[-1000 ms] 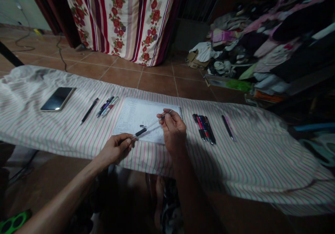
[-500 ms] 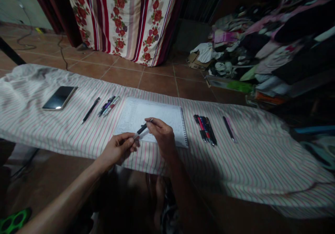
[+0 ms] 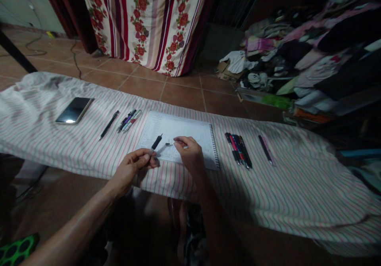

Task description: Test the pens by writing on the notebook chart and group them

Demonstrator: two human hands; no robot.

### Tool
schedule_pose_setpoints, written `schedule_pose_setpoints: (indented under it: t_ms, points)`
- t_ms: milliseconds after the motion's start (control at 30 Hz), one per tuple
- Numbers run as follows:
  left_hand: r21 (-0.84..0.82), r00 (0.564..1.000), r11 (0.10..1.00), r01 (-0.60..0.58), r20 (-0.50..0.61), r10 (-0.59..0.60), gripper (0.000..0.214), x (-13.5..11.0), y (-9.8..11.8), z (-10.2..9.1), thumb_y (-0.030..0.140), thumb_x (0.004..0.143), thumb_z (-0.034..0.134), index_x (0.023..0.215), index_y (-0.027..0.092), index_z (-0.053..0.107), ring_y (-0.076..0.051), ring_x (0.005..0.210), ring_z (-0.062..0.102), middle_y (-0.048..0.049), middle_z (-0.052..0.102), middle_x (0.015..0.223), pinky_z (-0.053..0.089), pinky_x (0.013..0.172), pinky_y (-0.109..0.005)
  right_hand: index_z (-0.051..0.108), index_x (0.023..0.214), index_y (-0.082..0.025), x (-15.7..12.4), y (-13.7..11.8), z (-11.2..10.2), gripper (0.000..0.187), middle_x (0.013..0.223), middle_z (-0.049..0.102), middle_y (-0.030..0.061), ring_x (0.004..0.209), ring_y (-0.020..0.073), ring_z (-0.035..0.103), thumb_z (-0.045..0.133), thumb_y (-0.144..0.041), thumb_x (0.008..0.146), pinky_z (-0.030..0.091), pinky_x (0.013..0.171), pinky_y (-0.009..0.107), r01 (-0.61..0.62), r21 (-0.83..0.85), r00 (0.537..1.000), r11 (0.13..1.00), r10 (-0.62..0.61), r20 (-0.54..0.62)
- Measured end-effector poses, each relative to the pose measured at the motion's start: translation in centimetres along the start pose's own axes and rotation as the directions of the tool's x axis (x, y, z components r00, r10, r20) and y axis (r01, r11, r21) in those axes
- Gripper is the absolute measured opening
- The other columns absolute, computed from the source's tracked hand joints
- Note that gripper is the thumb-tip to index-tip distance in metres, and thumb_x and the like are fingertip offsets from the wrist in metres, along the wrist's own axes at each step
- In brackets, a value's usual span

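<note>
My left hand [image 3: 138, 162] is closed on the rear of a pen [image 3: 156, 141] with a clear barrel and black grip. Its narrow tip points up and away, above a spiral notebook [image 3: 193, 128]. Just to the right, my right hand [image 3: 190, 153] pinches a small, slim piece with a dark end [image 3: 168, 144]. That piece is apart from the pen, and most of it is hidden by the fingers, so its kind is unclear. The notebook lies open under both hands, its page covered with faint writing and its spiral on the right.
Left of the notebook lie several pens [image 3: 129, 120], a lone black pen [image 3: 108, 125] and a phone [image 3: 74, 110]. To its right are more pens [image 3: 239, 151] and a black-and-pink pair [image 3: 266, 150]. All rest on a striped cloth [image 3: 291, 178]. Clothes [image 3: 312, 55] are heaped at the far right.
My right hand has moved off the pen's front end to the right, and the pen's tip now shows bare. A small dark-ended piece now shows at its fingers. The view has shifted slightly.
</note>
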State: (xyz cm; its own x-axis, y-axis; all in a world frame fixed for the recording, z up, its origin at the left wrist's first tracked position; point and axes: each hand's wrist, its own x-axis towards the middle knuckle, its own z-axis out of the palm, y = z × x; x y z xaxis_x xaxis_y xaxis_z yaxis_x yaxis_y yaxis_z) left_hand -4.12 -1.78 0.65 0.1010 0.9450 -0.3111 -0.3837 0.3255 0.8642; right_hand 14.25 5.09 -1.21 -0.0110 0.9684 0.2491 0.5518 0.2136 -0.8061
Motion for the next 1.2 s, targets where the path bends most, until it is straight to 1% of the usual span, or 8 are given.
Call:
schedule_pose_setpoints:
  t_ms: [100,233,500,667,767,933,1067,1200]
  points:
    - [-0.018,1.0,1.0,0.02,0.017,-0.019,0.018,-0.1,0.1,-0.3,0.028,0.073,0.067,0.081,0.012,0.066,-0.011,0.061,0.055,-0.0024,0.063,0.064,0.04,0.063,-0.023,0.069,0.081,-0.021,-0.1,0.3,0.4,0.018,0.082,0.061,0.0041,0.072,0.0151,0.059,0.053,-0.018,0.075,0.045,0.074,0.028,0.048,-0.146,0.997,0.988,-0.038,0.066]
    - [-0.01,1.0,1.0,0.019,0.023,-0.019,0.016,-0.1,0.3,-0.6,0.026,0.074,0.065,0.08,0.011,0.066,-0.009,0.056,0.051,-0.002,0.061,0.062,0.037,0.058,-0.022,0.068,0.081,-0.021,0.0,0.4,1.0,0.018,0.08,0.06,0.0046,0.073,0.0161,0.058,0.051,-0.018,0.077,0.043,0.074,0.029,0.06,-0.269,0.996,0.961,-0.038,0.085]
    - [0.018,0.999,0.999,0.039,-0.001,-0.039,0.018,-0.3,0.4,-1.3,0.025,0.072,0.067,0.083,0.011,0.067,-0.008,0.056,0.051,-0.002,0.061,0.064,0.037,0.056,-0.021,0.066,0.079,-0.021,0.1,0.7,1.4,0.014,0.08,0.057,0.0048,0.073,0.0164,0.056,0.053,-0.018,0.076,0.041,0.072,0.028,0.058,-0.328,0.993,0.943,-0.021,0.117]
    - [0.009,0.999,0.999,0.044,-0.004,-0.044,0.018,-0.2,0.5,-1.2,0.025,0.071,0.068,0.081,0.011,0.067,-0.008,0.056,0.051,-0.0017,0.061,0.063,0.037,0.056,-0.02,0.064,0.075,-0.02,0.2,0.5,1.1,0.014,0.078,0.057,0.0053,0.074,0.0175,0.055,0.051,-0.017,0.076,0.041,0.071,0.029,0.092,-0.336,0.992,0.937,-0.054,0.118]
    - [0.018,0.999,0.998,0.052,-0.014,-0.052,0.018,-0.1,0.5,-1.0,0.025,0.07,0.068,0.08,0.011,0.067,-0.008,0.055,0.05,-0.0017,0.06,0.063,0.037,0.054,-0.02,0.061,0.073,-0.02,0.3,0.4,0.7,0.011,0.076,0.059,0.0038,0.073,0.0167,0.056,0.05,-0.018,0.075,0.042,0.072,0.029,0.071,-0.229,0.995,0.971,-0.052,0.086]
    - [0.049,0.999,0.998,0.048,-0.025,-0.047,0.018,0.1,0.2,-0.8,0.026,0.07,0.068,0.08,0.011,0.067,-0.008,0.055,0.05,-0.0026,0.061,0.066,0.038,0.054,-0.02,0.057,0.072,-0.022,0.5,0.2,0.5,0.008,0.062,0.058,-0.0027,0.06,0.0138,0.055,0.054,-0.029,0.072,0.043,0.061,0.027,-0.134,0.111,0.991,0.985,0.132,0.022]
    - [0.06,0.999,0.997,0.047,-0.028,-0.045,0.018,0.3,0.0,-0.5,0.026,0.069,0.069,0.079,0.011,0.068,-0.008,0.056,0.051,-0.0036,0.062,0.066,0.039,0.055,-0.021,0.056,0.078,-0.021,0.6,-0.3,0.3,0.014,0.057,0.054,-0.0052,0.052,0.0113,0.051,0.057,-0.031,0.068,0.039,0.05,0.023,-0.225,0.433,0.971,0.873,0.238,0.026]
    - [0.053,0.999,0.997,0.048,-0.019,-0.047,0.019,0.3,0.0,0.0,0.026,0.068,0.069,0.079,0.011,0.067,-0.008,0.056,0.051,-0.0036,0.062,0.065,0.039,0.056,-0.021,0.058,0.077,-0.019,0.6,-1.1,-0.5,0.015,0.061,0.058,-0.0031,0.054,0.0095,0.049,0.061,-0.028,0.065,0.038,0.052,0.022,-0.275,0.593,0.954,0.757,0.29,0.072]
